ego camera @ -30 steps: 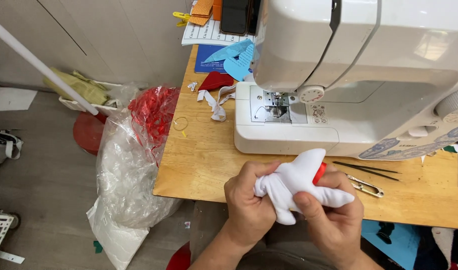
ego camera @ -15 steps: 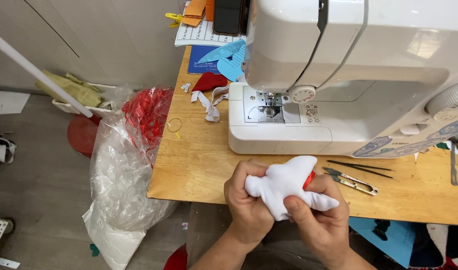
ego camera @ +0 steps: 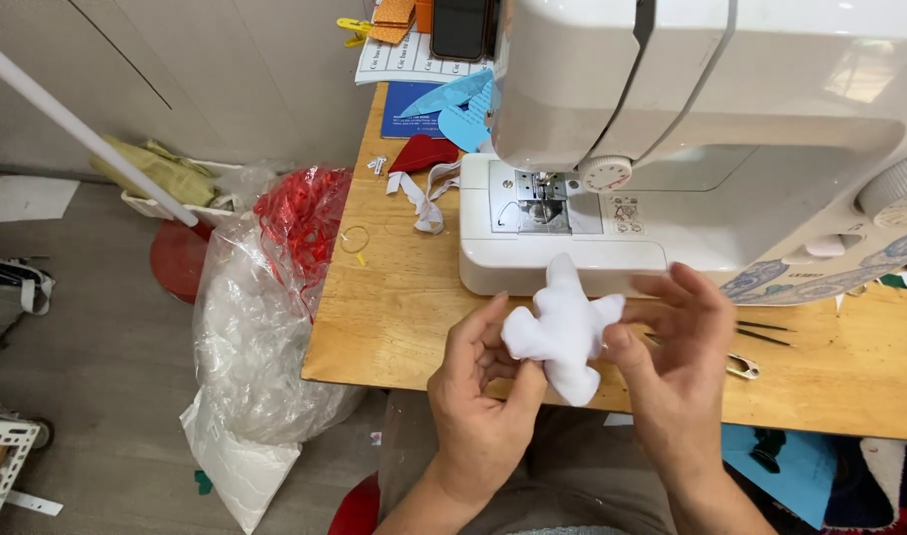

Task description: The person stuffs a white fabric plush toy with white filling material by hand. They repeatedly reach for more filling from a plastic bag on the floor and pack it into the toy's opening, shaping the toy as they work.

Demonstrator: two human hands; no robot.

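Surface: a wooden table (ego camera: 404, 297) is seen from above, set against a pale panelled wall, with grey floor to the left.
Machine: a white sewing machine (ego camera: 691, 149) is stood on the table, its needle plate facing the person.
Printed items: a white lined sheet (ego camera: 404, 57) and a blue rectangular card (ego camera: 406, 111) are laid at the far edge; light-blue cut shapes (ego camera: 461, 111) are placed on the card (the print is too small to be made out).
Scraps: a red fabric piece (ego camera: 422, 154) and white strips (ego camera: 419, 193) are scattered beside the machine.
Bag: a clear plastic bag (ego camera: 260, 327) is hung off the table's left edge, with red netting (ego camera: 300, 213) at its top.
White piece: a small stuffed white fabric shape (ego camera: 563, 327) is held over the table's near edge, in front of the machine.
Left hand (ego camera: 483, 396): pinched on the shape's lower left.
Right hand (ego camera: 677, 347): fingers spread, the thumb pressed to the shape's right side.
Change: half a second ago both hands were wrapped tightly round the shape; the right fingers are opened out since.
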